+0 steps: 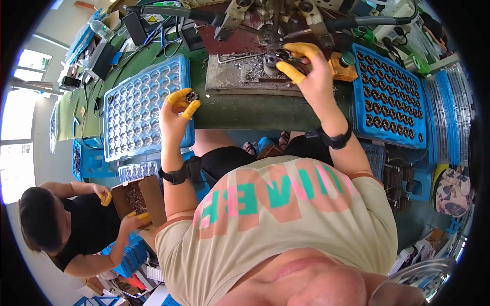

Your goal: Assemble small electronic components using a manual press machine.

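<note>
My left hand, with yellow finger cots, pinches a small dark round part above the near right edge of a tray of clear plastic cups. At the machine's metal fixture, my right hand, also in yellow finger cots, curls its thumb and fingers around something dark; the fingers partly hide it. Metal shavings lie around the fixture on a worn steel base plate. On the right stands a blue tray filled with rows of dark round parts.
An orange box with a green-topped container sits right of the machine. Pliers and cables lie back left. Stacked clear trays stand far right. At lower left, a co-worker reaches into a cardboard box of small parts.
</note>
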`<act>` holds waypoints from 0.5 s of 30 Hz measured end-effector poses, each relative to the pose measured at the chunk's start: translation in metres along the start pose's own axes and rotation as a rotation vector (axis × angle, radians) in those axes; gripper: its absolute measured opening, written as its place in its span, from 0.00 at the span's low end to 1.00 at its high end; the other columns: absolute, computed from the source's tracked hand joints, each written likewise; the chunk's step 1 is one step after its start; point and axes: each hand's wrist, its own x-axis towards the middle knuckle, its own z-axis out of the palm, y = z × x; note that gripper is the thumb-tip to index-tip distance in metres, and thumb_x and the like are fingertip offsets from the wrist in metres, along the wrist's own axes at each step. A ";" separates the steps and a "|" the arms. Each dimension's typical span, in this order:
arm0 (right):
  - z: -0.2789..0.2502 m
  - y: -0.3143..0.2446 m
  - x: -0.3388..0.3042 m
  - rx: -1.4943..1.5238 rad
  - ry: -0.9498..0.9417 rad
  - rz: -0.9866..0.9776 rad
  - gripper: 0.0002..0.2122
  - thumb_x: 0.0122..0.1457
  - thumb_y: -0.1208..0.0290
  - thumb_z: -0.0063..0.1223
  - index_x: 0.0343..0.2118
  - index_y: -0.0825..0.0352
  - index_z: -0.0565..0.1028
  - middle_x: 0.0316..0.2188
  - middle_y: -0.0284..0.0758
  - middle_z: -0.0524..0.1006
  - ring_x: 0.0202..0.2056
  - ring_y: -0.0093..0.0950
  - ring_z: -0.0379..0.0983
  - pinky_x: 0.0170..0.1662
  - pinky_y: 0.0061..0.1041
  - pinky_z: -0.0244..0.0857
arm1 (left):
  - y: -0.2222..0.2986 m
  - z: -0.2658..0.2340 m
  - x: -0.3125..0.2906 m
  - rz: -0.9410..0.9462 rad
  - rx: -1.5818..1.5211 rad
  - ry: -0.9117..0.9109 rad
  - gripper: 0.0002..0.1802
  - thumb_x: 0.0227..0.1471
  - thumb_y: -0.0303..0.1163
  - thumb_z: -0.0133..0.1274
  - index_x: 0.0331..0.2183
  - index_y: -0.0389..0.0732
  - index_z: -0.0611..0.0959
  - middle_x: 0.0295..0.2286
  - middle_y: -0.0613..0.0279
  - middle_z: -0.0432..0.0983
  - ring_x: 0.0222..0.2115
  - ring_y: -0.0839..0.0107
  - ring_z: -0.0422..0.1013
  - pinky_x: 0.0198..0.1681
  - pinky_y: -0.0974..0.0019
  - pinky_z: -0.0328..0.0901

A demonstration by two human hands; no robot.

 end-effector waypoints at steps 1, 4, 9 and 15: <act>-0.007 -0.001 -0.005 0.026 0.016 -0.013 0.18 0.46 0.73 0.69 0.41 0.65 0.77 0.39 0.31 0.77 0.37 0.23 0.71 0.39 0.20 0.64 | 0.010 0.004 0.000 -0.032 0.034 0.006 0.20 0.44 0.26 0.66 0.42 0.36 0.81 0.31 0.67 0.70 0.26 0.80 0.69 0.28 0.77 0.66; -0.030 0.013 -0.030 -0.014 0.030 -0.086 0.19 0.43 0.75 0.70 0.40 0.65 0.76 0.38 0.31 0.76 0.33 0.20 0.70 0.35 0.18 0.64 | 0.057 0.037 0.011 0.155 0.180 -0.060 0.20 0.41 0.28 0.67 0.41 0.40 0.83 0.34 0.64 0.74 0.32 0.74 0.72 0.33 0.72 0.68; -0.035 0.023 -0.089 0.011 -0.007 -0.016 0.20 0.42 0.77 0.71 0.40 0.66 0.75 0.38 0.33 0.75 0.34 0.23 0.71 0.34 0.19 0.65 | 0.091 0.104 0.036 0.454 0.208 -0.102 0.21 0.38 0.33 0.69 0.38 0.40 0.84 0.35 0.58 0.75 0.35 0.63 0.73 0.38 0.66 0.68; -0.045 0.031 -0.105 0.069 0.015 0.056 0.20 0.43 0.75 0.71 0.41 0.66 0.75 0.39 0.33 0.75 0.32 0.22 0.69 0.34 0.19 0.64 | 0.083 0.137 0.057 0.452 0.125 -0.081 0.22 0.36 0.33 0.70 0.35 0.33 0.83 0.34 0.55 0.76 0.35 0.62 0.74 0.39 0.64 0.68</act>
